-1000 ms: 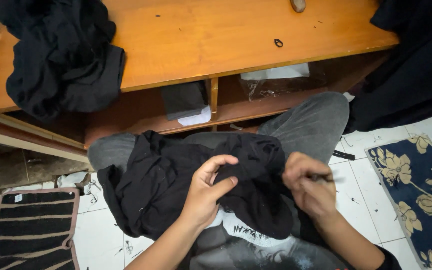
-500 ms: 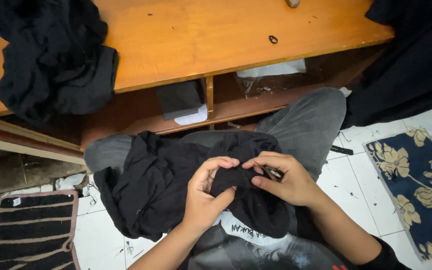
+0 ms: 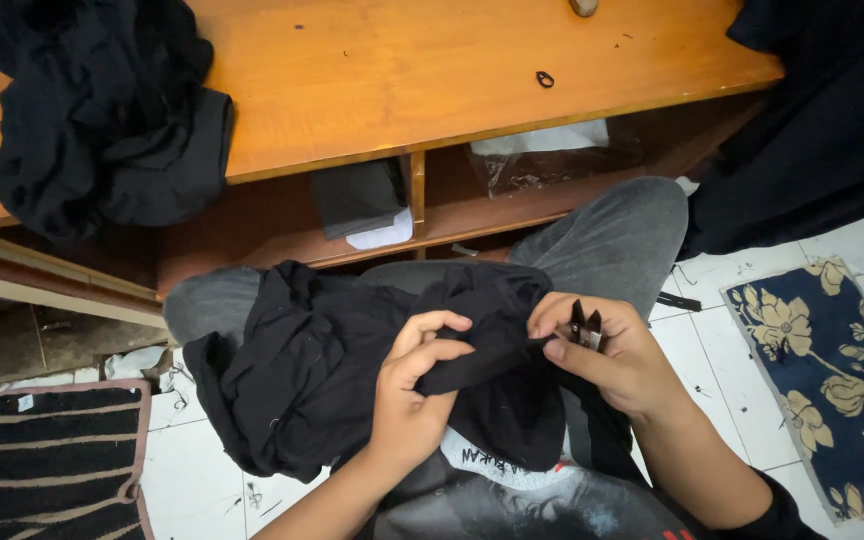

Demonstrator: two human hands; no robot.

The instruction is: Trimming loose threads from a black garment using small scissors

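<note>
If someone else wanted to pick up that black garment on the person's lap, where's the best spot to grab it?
Probably the loose bunched fold on the black garment, coming from above on the person's left. That side lies free over the knee, while the left hand and right hand, which holds a small clipper, pinch the other end.

a low wooden table point(image 3: 402, 70) fills the top of the view from ten to one o'clock, its orange top scuffed, with an open shelf point(image 3: 512, 205) beneath holding paper and clear plastic. a heap of black cloth point(image 3: 102, 110) lies on it at ten o'clock. the floor point(image 3: 782, 265) is white tile, speckled with scraps. a striped mat point(image 3: 52, 460) lies at eight o'clock, a blue flowered rug point(image 3: 832, 370) at four.
</note>
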